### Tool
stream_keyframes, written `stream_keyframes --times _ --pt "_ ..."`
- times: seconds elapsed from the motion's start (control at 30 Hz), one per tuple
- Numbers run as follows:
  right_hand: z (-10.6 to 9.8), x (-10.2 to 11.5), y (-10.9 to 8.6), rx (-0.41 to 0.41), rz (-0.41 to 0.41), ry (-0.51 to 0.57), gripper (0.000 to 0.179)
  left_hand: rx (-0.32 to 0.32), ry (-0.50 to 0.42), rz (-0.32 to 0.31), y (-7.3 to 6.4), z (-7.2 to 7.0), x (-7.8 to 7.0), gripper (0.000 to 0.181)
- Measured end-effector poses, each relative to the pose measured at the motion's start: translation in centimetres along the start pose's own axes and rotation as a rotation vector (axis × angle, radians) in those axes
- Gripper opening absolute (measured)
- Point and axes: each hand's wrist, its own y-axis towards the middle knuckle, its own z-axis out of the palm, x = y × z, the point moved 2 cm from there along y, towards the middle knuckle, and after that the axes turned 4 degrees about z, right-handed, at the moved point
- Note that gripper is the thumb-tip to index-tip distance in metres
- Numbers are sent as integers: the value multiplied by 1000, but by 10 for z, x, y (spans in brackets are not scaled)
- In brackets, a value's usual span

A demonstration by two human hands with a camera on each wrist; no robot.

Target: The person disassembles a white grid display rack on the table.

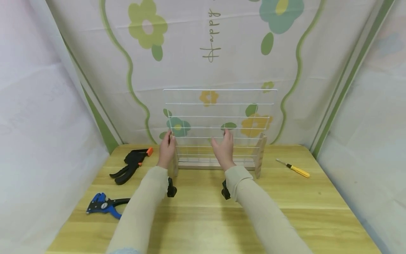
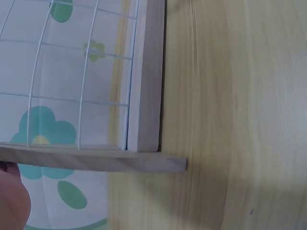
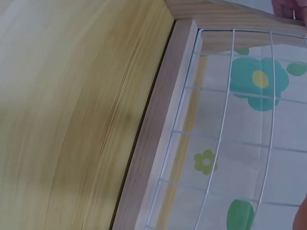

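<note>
Landmark for all entries: the wire grid panel.

1. Tabletop (image 1: 203,218): pale wood with a floral backdrop cloth behind; it carries everything below.

2. Wire grid panel (image 1: 219,123): white, upright, at the rear centre of the tabletop. Its lower edge sits in a wooden frame (image 1: 215,165), with a base rail along the bottom and a short wooden upright at each end. The wrist views show the wires running down into the rail's groove at the corner, so by my judgement the panel is already seated and standing; what looks left is steadying or fixing it, since none of the tools is in use.

3. Left hand (image 1: 167,148): at the panel's left edge, fingers curled about the left upright and the wire beside it. Grip: grasping the panel's left end.

4. Right hand (image 1: 224,147): against the panel's front, near its middle, fingertips up at a wire. Grip: appears to pinch a wire, though the exact contact is hard to see.

5. Black clamp (image 1: 130,165) with orange tip: lying left of the panel, untouched.

6. Blue-headed pliers (image 1: 104,204): left of the panel and nearer the person than the clamp, untouched.

7. Yellow-handled screwdriver (image 1: 293,168): right of the panel, apart from the frame, untouched.
</note>
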Motion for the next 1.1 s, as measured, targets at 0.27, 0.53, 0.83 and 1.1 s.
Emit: stream_keyframes --times 0.27,0.53,0.83,1.1 --pt "4 7 7 -68 -6 -8 62 -111 -107 8 2 7 1 44" --pt "2 3 10 -136 13 -43 52 -70 -119 -59 1 15 1 47" --pt "6 -4 5 -175 7 -89 54 -54 -118 -46 -6 14 8 47" --pt "13 1 9 -170 -10 -88 53 -23 -159 -43 4 0 12 45"
